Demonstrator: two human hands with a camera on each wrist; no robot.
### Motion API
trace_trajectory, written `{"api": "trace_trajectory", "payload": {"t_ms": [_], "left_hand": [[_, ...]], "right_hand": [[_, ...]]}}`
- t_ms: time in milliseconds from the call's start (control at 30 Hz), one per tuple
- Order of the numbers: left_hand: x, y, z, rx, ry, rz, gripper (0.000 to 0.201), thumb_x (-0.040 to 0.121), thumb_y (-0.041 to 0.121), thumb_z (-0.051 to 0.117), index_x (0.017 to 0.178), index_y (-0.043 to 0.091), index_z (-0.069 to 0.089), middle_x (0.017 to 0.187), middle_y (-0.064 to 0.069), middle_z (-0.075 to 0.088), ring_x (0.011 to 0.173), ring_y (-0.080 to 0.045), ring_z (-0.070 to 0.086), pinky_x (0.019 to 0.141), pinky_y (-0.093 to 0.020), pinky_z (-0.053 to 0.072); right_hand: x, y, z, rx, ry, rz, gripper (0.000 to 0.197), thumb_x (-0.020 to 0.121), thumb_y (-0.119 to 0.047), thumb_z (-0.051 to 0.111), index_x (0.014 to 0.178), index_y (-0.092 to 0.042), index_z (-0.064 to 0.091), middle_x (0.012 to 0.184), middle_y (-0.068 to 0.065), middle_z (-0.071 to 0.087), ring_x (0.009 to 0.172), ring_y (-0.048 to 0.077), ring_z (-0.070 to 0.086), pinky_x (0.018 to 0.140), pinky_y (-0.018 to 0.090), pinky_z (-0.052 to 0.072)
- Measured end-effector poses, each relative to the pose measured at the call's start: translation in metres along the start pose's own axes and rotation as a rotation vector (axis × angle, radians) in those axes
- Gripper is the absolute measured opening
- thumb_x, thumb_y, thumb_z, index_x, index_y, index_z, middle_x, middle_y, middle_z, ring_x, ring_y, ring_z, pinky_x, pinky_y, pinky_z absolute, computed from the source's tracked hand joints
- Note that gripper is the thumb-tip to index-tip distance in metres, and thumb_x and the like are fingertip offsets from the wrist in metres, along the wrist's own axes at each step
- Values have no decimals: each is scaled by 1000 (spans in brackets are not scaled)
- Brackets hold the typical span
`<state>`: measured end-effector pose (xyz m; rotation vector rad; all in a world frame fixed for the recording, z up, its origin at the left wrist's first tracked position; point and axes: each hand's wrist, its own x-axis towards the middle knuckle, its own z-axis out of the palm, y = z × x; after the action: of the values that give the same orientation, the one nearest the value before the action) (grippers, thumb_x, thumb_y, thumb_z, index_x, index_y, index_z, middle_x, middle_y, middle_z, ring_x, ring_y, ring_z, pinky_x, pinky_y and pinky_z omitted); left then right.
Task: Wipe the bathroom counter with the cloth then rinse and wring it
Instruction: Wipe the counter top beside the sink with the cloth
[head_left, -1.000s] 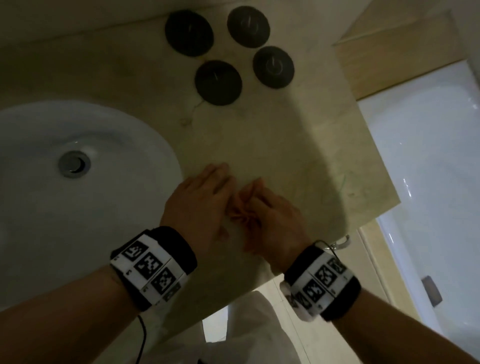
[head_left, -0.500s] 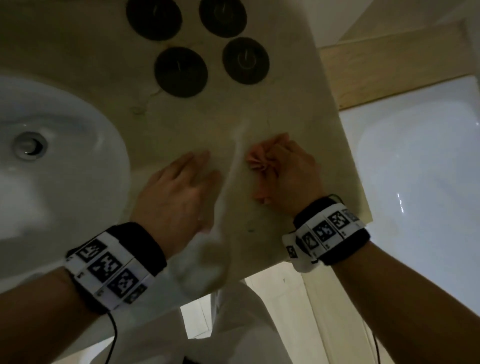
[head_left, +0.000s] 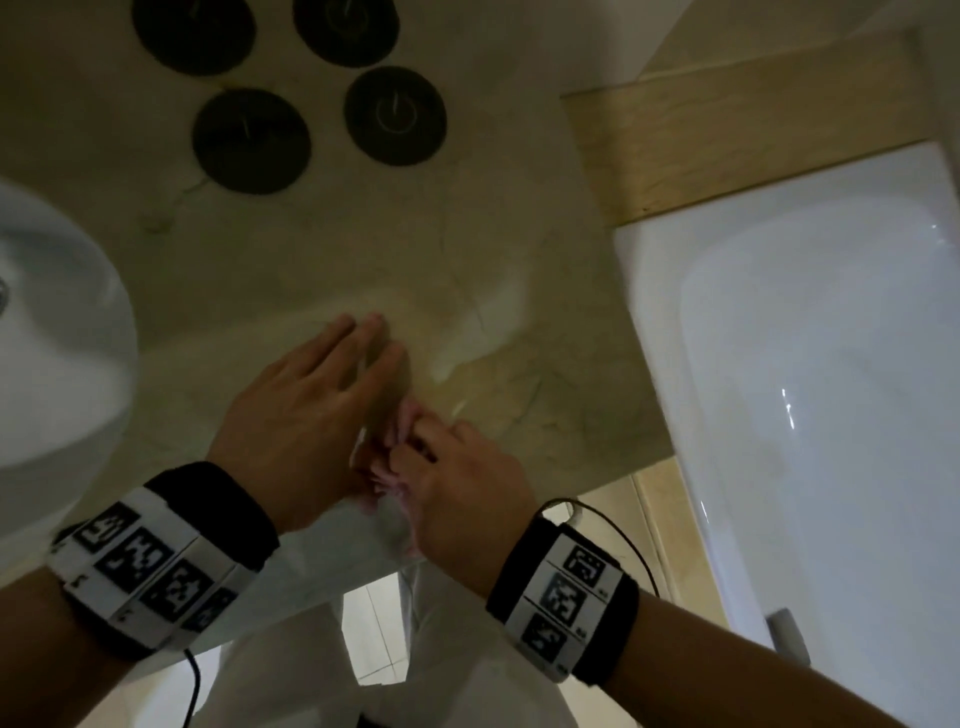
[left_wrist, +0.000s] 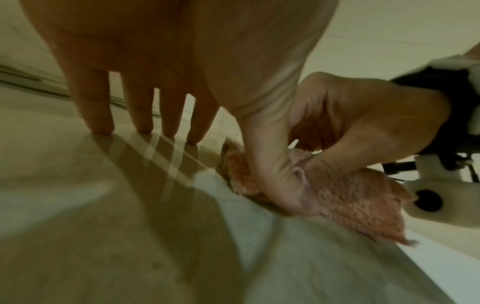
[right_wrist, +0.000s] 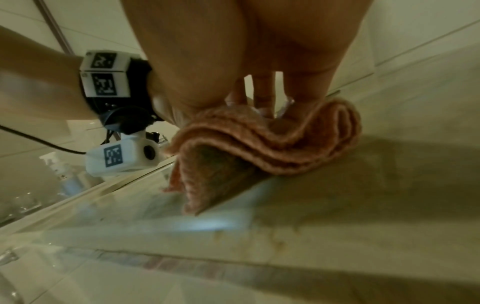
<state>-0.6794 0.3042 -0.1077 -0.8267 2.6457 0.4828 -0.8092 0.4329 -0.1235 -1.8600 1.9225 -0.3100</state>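
Note:
A bunched pink cloth (head_left: 404, 418) lies on the beige marble counter (head_left: 467, 234) near its front edge. My right hand (head_left: 457, 478) grips it from above, fingers curled into the folds. In the right wrist view the cloth (right_wrist: 259, 142) sits folded in layers under that hand, on a wet, streaked counter (right_wrist: 337, 226). My left hand (head_left: 311, 405) lies flat on the counter just left of the cloth, fingers straight. In the left wrist view its fingertips (left_wrist: 140, 127) touch the stone and its thumb presses against the cloth (left_wrist: 358, 211), beside the right hand (left_wrist: 363, 123).
A white sink basin (head_left: 57, 338) is set into the counter at the left. Several round black discs (head_left: 252, 140) lie at the back of the counter. A white bathtub (head_left: 810, 364) runs along the right, below the counter's right edge. A wet smear (head_left: 483, 332) shines right of the hands.
My right hand has drawn the cloth back from the middle right of the counter toward the front edge, up against my left hand. The left hand stays flat on the counter.

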Motion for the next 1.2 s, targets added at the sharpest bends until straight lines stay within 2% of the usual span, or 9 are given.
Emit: {"api": "trace_trajectory", "payload": {"t_ms": [167,300,400,533,633,700,900,1033,1200], "left_hand": [[-1,3,-3,44,-67,-37,150,17,65,86,147,7,38,155,-20,33,141,-37,33,108,-48,42],[-1,6,-2,69,-102,-60,157,16,70,83,150,8,31,158,-18,27,143,-37,30,108,-49,41],[-1,7,-3,60,-113,-74,157,14,68,84,150,10,31,158,-16,27,143,-36,30,106,-49,43],[-1,7,-2,57,-121,-78,157,13,68,84,149,9,34,157,-17,30,141,-37,33,105,-50,44],[0,8,-2,56,-128,-80,157,12,68,84,149,9,34,156,-17,31,142,-37,33,107,-50,43],[1,9,-2,43,-126,-85,156,12,68,84,149,9,35,156,-16,31,142,-37,32,107,-50,42],[0,9,0,42,-128,-92,156,16,68,84,151,11,30,159,-14,25,145,-33,26,110,-49,39],[-1,9,-1,46,-135,-95,156,16,68,84,151,11,30,159,-13,25,145,-33,27,110,-47,39],[1,7,0,53,-153,-84,158,20,72,81,154,11,21,161,-13,18,147,-33,21,112,-48,36]], "right_hand": [[33,44,-22,-23,-107,-37,34,85,-29,55,118,-26,61,122,1,58,105,26,55,80,38,48],[54,90,-68,113,103,217,27,70,-19,75,96,-18,67,116,7,63,83,34,64,71,39,55],[43,105,-82,25,157,282,26,80,-30,56,97,-14,67,119,7,64,83,36,66,66,38,53],[2,106,-73,-34,109,337,42,72,-39,41,95,-15,65,124,8,62,85,36,65,67,38,53],[-19,84,-46,49,43,227,31,74,-31,45,89,-11,65,110,14,61,83,32,61,76,34,50],[-22,59,-30,41,-45,178,24,78,-25,53,98,-16,63,112,7,57,86,26,58,75,37,50],[13,23,-29,85,16,106,42,66,-24,76,105,-18,62,106,9,61,74,26,55,64,29,43],[38,60,-46,75,-92,239,63,58,-34,76,118,-28,61,123,2,56,92,26,59,78,30,50],[16,97,-70,-25,90,404,34,75,-26,75,104,-14,63,126,5,57,86,28,62,69,25,37]]}}
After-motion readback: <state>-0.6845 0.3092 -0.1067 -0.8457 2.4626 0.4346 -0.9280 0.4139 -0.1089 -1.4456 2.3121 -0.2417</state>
